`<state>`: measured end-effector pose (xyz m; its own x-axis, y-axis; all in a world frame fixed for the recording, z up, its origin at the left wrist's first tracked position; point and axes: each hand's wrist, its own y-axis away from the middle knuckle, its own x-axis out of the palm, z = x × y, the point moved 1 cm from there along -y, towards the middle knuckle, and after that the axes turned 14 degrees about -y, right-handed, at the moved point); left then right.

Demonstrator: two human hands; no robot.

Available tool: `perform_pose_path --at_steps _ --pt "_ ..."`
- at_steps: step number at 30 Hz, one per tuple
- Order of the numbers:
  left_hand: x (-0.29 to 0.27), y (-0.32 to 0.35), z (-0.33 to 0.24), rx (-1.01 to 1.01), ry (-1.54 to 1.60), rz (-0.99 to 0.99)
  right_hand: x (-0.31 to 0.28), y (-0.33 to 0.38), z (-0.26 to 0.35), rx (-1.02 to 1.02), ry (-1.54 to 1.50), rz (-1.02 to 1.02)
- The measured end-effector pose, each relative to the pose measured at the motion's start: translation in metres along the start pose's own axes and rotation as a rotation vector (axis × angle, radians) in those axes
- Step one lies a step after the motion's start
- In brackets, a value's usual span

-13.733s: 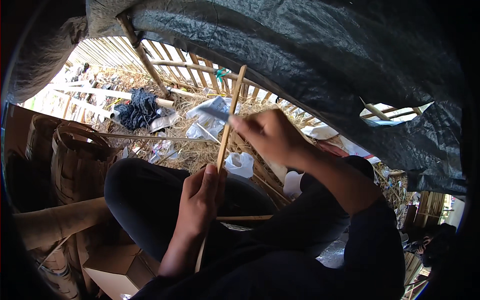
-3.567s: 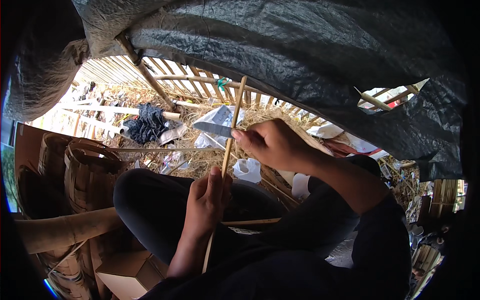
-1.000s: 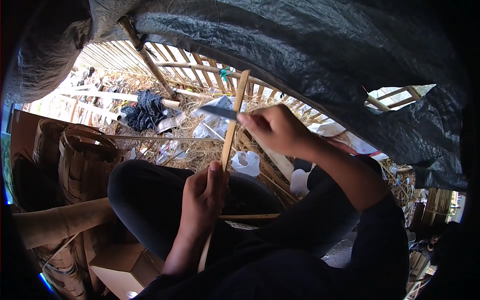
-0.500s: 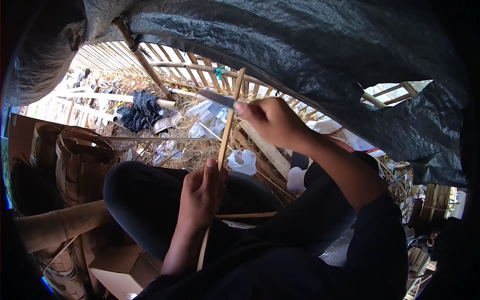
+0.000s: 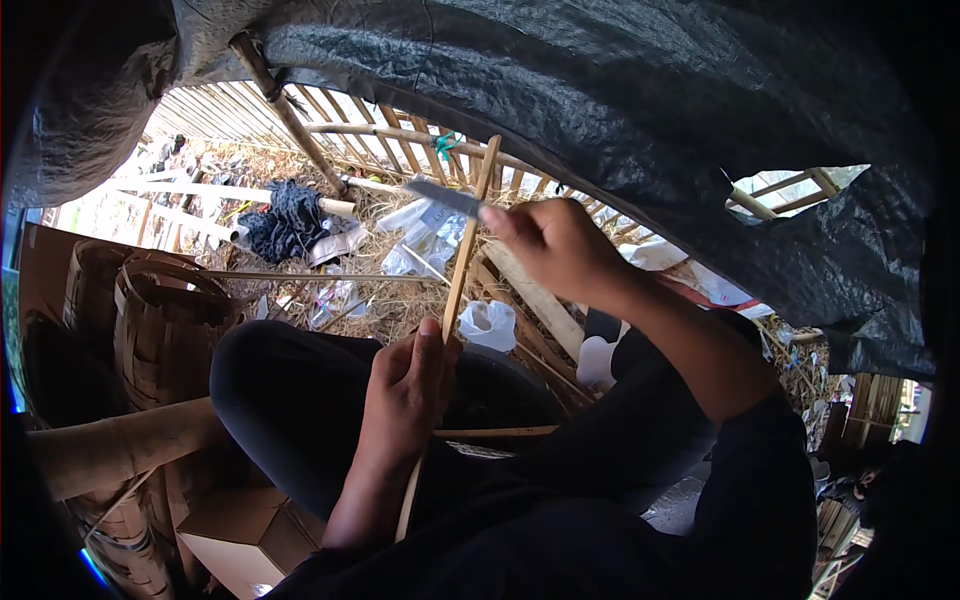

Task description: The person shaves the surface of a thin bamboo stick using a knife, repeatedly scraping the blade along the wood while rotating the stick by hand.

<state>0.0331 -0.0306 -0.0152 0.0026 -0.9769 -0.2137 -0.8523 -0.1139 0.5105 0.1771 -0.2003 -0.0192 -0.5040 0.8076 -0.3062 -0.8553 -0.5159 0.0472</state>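
Observation:
A long thin bamboo strip [image 5: 465, 250] runs upright from my lap toward the roof. My left hand [image 5: 408, 385] grips it low down, over my raised knee. Higher up, my right hand [image 5: 555, 245] holds a knife [image 5: 440, 196] whose grey blade points left and lies against the strip near its upper end. A second bamboo strip [image 5: 495, 433] rests flat across my lap.
Woven bamboo baskets [image 5: 160, 325] stand at the left beside a thick bamboo pole [image 5: 120, 445] and a cardboard box [image 5: 240, 535]. A black tarp [image 5: 600, 90] hangs overhead. A slatted bamboo fence [image 5: 330, 130], straw, plastic bags [image 5: 490, 325] and dark cloth [image 5: 285, 215] lie ahead.
My right hand has slid the knife up along the strip toward its top end. My left hand has kept its grip low on the strip.

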Motion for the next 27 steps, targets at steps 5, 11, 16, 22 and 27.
perform_pose_path --at_steps 5,11,16,22,27 --pt "0.006 -0.004 -0.005 -0.013 0.084 0.047 0.027 0.024 -0.015 -0.275 -0.083 -0.103" --pt "-0.001 -0.002 -0.001 0.002 0.128 0.065 0.018 0.017 -0.003 -0.133 -0.044 -0.068" --pt "0.001 -0.002 0.0 0.002 0.126 0.052 0.002 0.001 -0.001 -0.09 -0.028 -0.094" --pt "0.001 -0.006 0.003 0.01 0.132 0.068 0.008 0.006 0.001 -0.009 -0.067 0.052" --pt "-0.002 -0.002 0.002 -0.009 0.15 0.055 0.029 0.028 0.008 -0.115 -0.082 0.122"
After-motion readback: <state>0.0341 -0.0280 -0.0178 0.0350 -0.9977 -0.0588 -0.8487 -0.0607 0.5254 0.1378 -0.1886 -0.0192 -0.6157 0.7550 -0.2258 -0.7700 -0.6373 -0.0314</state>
